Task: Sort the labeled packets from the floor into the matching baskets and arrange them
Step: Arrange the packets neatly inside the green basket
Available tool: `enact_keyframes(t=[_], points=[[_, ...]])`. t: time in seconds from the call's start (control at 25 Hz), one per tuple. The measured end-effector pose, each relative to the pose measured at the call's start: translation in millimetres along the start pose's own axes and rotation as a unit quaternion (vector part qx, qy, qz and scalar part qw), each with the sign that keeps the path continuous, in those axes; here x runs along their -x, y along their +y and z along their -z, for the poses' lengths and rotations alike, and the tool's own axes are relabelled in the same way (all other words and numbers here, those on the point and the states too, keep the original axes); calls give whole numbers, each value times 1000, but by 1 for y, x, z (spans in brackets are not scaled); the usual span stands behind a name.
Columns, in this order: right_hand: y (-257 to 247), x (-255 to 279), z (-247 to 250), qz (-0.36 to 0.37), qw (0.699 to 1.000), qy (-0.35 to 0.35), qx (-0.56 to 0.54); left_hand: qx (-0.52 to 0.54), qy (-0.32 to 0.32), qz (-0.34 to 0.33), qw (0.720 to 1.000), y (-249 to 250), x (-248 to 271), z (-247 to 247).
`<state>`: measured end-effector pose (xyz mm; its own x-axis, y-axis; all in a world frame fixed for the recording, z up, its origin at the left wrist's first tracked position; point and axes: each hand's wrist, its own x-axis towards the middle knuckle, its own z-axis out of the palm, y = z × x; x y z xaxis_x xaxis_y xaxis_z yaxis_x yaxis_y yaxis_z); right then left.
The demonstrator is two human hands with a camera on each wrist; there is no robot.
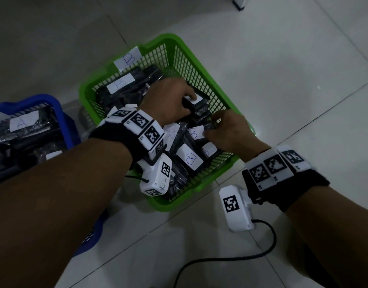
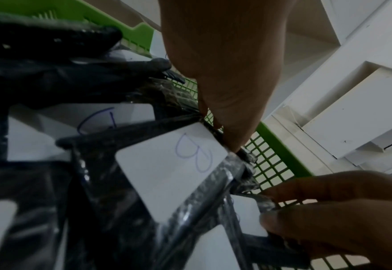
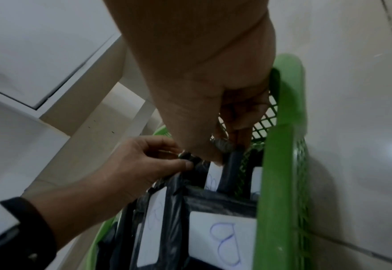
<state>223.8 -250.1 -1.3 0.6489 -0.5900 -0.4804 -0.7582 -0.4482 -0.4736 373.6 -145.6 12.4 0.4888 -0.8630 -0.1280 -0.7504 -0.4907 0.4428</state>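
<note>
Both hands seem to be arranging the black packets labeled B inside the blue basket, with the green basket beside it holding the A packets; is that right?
The colours are swapped. In the head view both the left hand and the right hand work on B packets inside the green basket; the blue basket beside it holds the A packets.

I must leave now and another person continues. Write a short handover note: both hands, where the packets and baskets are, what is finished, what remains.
Left hand: inside the green basket, pinching a black packet at its far side.
Right hand: also in the green basket, gripping the end of another B packet.
Green basket, tagged B, holds many black packets with B labels. Blue basket, to the left, holds packets labelled A.
Done: no packets in view on the floor.
Left: straighten the B packets into rows.
</note>
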Motion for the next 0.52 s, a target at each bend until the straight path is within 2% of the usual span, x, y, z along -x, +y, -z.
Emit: enact_keyframes(t=[0.08, 0.2, 0.28, 0.36, 0.44, 0.52], points=[[0, 6, 8, -4, 1000, 6, -19, 6, 2, -2, 1000, 1, -4, 0], [2, 20, 13, 4, 995, 63, -71, 9, -3, -5, 1000, -1, -7, -1], [4, 29, 14, 46, 989, 113, -86, -5, -16, -15, 1000, -2, -8, -4], [8, 32, 17, 110, 980, 159, -46, 2, -16, -30, 999, -3, -7, -7], [13, 31, 18, 138, 973, 184, 0, 47, -17, -37, 998, 1, -5, -7], [18, 28, 15, 138, 969, 202, -24, 107, -28, -16, 994, 6, -3, -5]])
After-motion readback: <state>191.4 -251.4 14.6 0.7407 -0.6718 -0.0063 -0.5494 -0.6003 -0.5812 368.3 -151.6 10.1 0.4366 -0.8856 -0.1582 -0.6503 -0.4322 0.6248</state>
